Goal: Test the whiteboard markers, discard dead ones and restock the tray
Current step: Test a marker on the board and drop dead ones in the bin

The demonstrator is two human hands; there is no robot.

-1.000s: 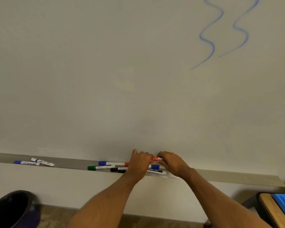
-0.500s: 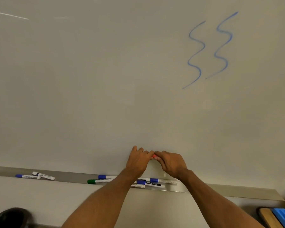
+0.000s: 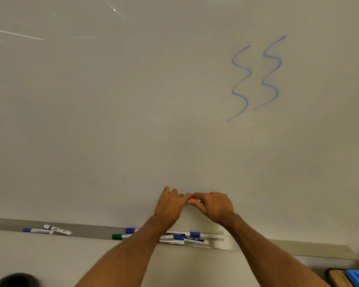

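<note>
A red marker (image 3: 195, 200) is held level in front of the whiteboard (image 3: 133, 110), just above the marker tray (image 3: 87, 232). My left hand (image 3: 171, 206) pinches its left end and my right hand (image 3: 214, 206) wraps its right part; most of it is hidden. In the tray below my arms lie a green-capped marker (image 3: 120, 236) and several blue-capped markers (image 3: 195, 235). Two more markers (image 3: 48, 230) lie at the tray's left. Two blue squiggles (image 3: 257, 77) are drawn on the board at upper right.
A dark bin (image 3: 11, 280) shows at the bottom left corner. At the bottom right, a wooden surface (image 3: 338, 278) carries a blue container (image 3: 358, 277).
Both hands lifted the red marker out of the tray and up in front of the board. The view tilted upward, so the bin mostly left the frame.
</note>
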